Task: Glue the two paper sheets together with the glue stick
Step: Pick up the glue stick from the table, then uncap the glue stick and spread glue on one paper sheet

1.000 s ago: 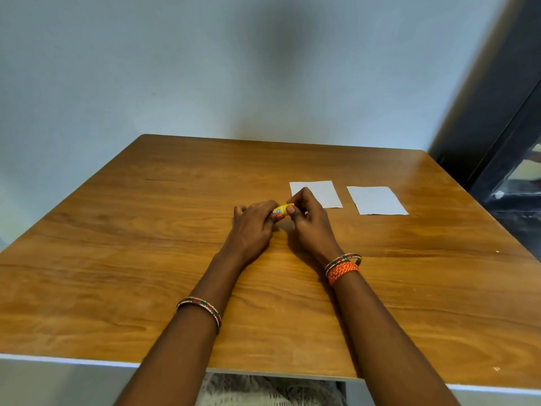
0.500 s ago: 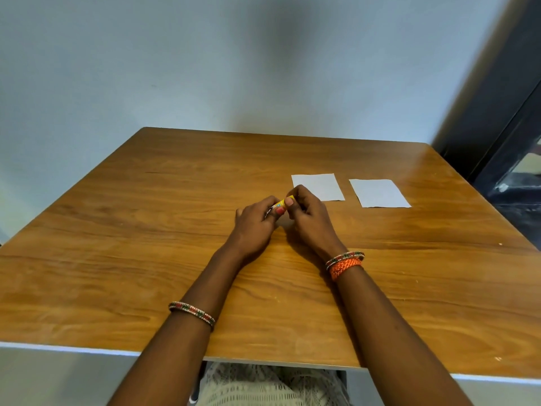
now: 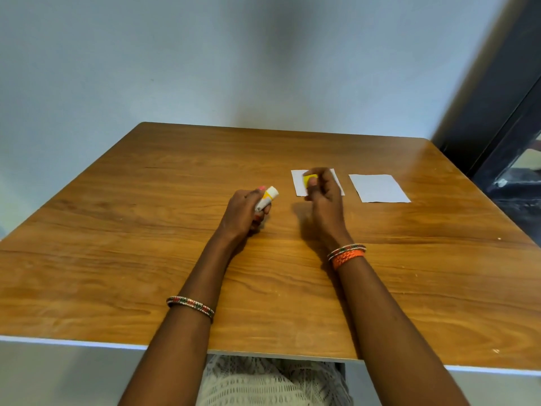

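Glue stick, a short white-and-yellow plastic tube, sits in my left hand, whose fingers curl round its barrel with the open end tilted up and toward the papers. My right hand pinches the small yellow cap between thumb and fingertips, raised in front of the nearer of the two white rectangular paper sheets; the other white sheet lies flat just beside it to the right, the two apart with bare wood between them. Both rest on the far right part of the brown wood-grain table. I judge that uncapping is done and spreading has not begun, since neither sheet shows any mark I can make out. The next move, as I read it, calls for parking the cap somewhere off the papers and bringing the tube's tip down onto one sheet, probably with a free hand pinning the sheet so it does not slide; whether the glue needs twisting up I cannot tell from here. Compared with half a second ago, the hands have parted: then they met over the tube with the cap seated, now the cap is off and carried rightward while the tube has drawn back to the left.
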